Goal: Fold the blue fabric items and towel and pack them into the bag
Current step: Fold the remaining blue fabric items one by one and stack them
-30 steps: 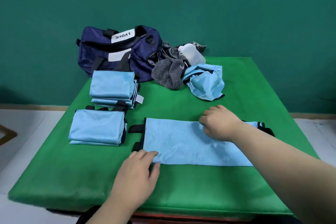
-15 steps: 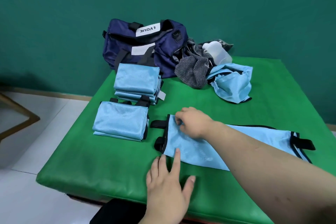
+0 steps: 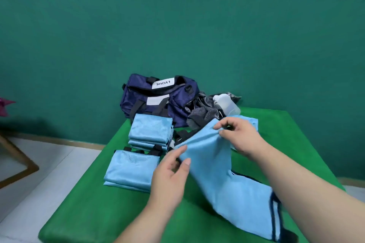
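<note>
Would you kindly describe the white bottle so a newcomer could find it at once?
Start at the green table, then look to the navy bag at its far edge. Right of the bag sits a heap of grey striped cloth; the white bottle lies on it, the only thing there that is not fabric.

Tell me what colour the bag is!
The bag is dark blue with white labels; head view.

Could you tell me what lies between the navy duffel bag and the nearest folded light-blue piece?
In the head view, a stack of folded light-blue fabric pieces lies between them.
</note>
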